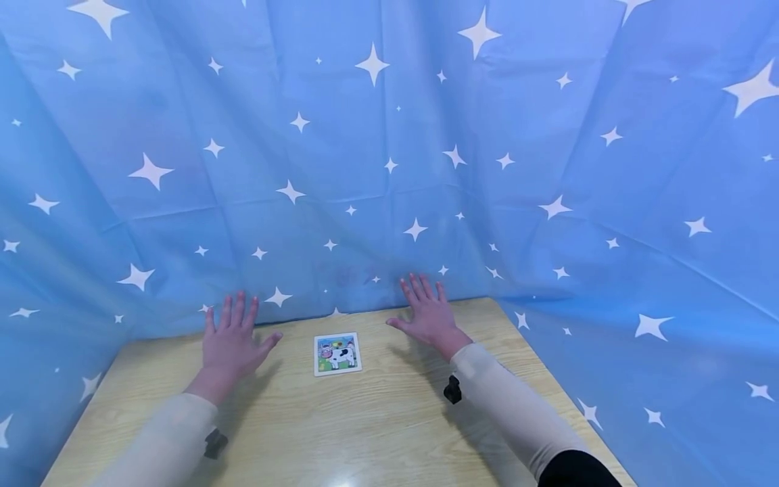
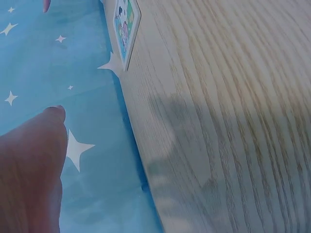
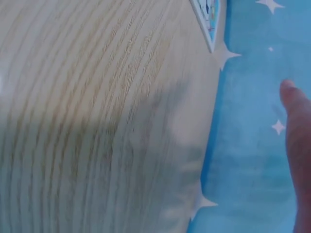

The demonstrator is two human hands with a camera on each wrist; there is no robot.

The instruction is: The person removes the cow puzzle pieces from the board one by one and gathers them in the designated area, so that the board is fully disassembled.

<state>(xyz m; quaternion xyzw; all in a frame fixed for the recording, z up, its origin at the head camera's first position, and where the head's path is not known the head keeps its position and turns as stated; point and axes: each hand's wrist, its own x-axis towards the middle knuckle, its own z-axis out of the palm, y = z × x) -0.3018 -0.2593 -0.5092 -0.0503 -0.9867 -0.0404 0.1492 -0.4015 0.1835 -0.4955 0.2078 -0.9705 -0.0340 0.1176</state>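
Blue cloth [image 1: 341, 155] printed with white four-pointed stars hangs behind and at both sides of a pale wood-grain counter [image 1: 341, 426]. My arms reach forward in light sleeves [image 1: 505, 406]. My left hand [image 1: 230, 346] and right hand [image 1: 429, 320] hover above the counter, well apart, fingers straight and spread wide, holding nothing. Between them, touching neither, a small cow picture card [image 1: 337, 354] lies flat near the far edge.

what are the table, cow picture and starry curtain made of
Table: wood or laminate, slightly glossy; grain, bright reflection. Cow picture: perhaps printed card or board, finish unclear; flat, pale border. Curtain: likely fabric or plastic, smooth; creases, folds.
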